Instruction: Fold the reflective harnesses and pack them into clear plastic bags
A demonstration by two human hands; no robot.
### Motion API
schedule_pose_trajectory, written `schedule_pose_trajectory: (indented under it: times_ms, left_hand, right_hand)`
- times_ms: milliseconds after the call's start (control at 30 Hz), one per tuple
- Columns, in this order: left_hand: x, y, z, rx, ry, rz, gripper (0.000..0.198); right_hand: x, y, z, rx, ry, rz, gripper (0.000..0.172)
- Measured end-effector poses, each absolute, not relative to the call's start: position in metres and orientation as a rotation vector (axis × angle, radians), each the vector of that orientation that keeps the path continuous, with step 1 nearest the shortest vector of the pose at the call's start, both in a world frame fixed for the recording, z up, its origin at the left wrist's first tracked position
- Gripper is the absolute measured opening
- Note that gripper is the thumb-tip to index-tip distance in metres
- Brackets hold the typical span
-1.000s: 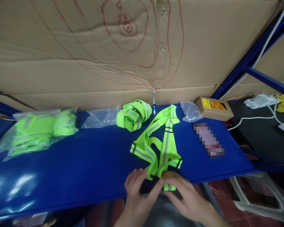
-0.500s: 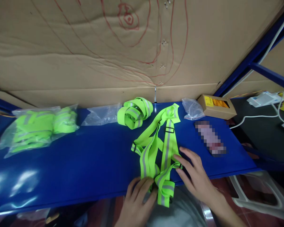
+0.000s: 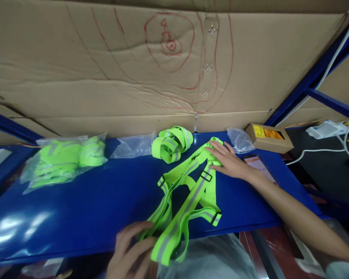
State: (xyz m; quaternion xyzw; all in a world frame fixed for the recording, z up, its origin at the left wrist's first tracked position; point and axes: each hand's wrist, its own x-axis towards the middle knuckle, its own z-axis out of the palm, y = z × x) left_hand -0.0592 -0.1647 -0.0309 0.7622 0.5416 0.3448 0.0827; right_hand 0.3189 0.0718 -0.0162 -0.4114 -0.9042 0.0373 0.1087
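A reflective strap vest lies spread on the glossy blue metal table, reaching from the middle of the top to the near edge, where its lower loops hang over. It is flat neon yellow-green webbing with a dull grey reflective stripe down each band and three black plastic sliders.

The right hand rests palm down on the vest's far end, fingers stretched and slightly apart. The left hand sits at the near edge with fingers bent over the lower straps; whether they pinch the webbing cannot be told.

Just beyond the vest lies one rolled vest of the same webbing. Beside it is a flat clear plastic bag, and a second, crumpled clear bag lies past the right hand. Far left, one filled bag of vests. One small cardboard box and one phone lie at the right, the forearm crossing over the phone. Creased corrugated cardboard with red marker lines backs the table.
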Motion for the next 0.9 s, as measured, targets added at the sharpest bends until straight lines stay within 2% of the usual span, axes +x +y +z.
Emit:
schedule_pose_trajectory:
  times_ms: [67, 167, 267, 400, 500, 600, 733, 800, 900]
  left_hand:
    - [-0.07, -0.162, -0.026, 2.102, 1.641, 1.108, 0.007]
    - [-0.081, -0.162, -0.025, 1.849, 1.855, 1.159, 0.013]
    - [-0.089, -0.164, -0.028, 1.779, 1.931, 1.183, 0.016]
    - [-0.099, -0.163, -0.031, 2.087, 1.83, 0.964, 0.014]
    - [-0.101, -0.158, -0.029, 2.314, 1.697, 0.812, 0.021]
    - [-0.098, -0.156, -0.025, 2.364, 1.724, 0.809, 0.024]
    - [-0.094, -0.157, -0.02, 2.46, 1.765, 0.769, 0.032]
    - [-0.091, -0.157, -0.016, 2.504, 1.758, 0.733, 0.04]
    - [-0.087, -0.157, -0.008, 2.529, 1.708, 0.681, 0.044]
  right_hand:
    - [0.318, 0.097, -0.024, -1.238, -2.699, -0.029, 0.06]
    - [0.316, 0.121, -0.029, -1.2, -2.752, -0.185, 0.035]
    - [0.314, 0.135, -0.029, -1.16, -2.784, -0.246, 0.032]
    - [0.32, 0.152, -0.022, -1.186, -2.788, -0.322, 0.029]
    - [0.322, 0.159, -0.01, -1.203, -2.79, -0.336, 0.03]
    - [0.31, 0.15, 0.008, -1.134, -2.787, -0.279, 0.029]
    - [0.274, 0.123, 0.028, -0.822, -2.797, 0.106, 0.031]
    - [0.255, 0.116, 0.032, -0.69, -2.843, 0.307, 0.041]
    - [0.233, 0.12, 0.031, -0.628, -2.936, 0.477, 0.065]
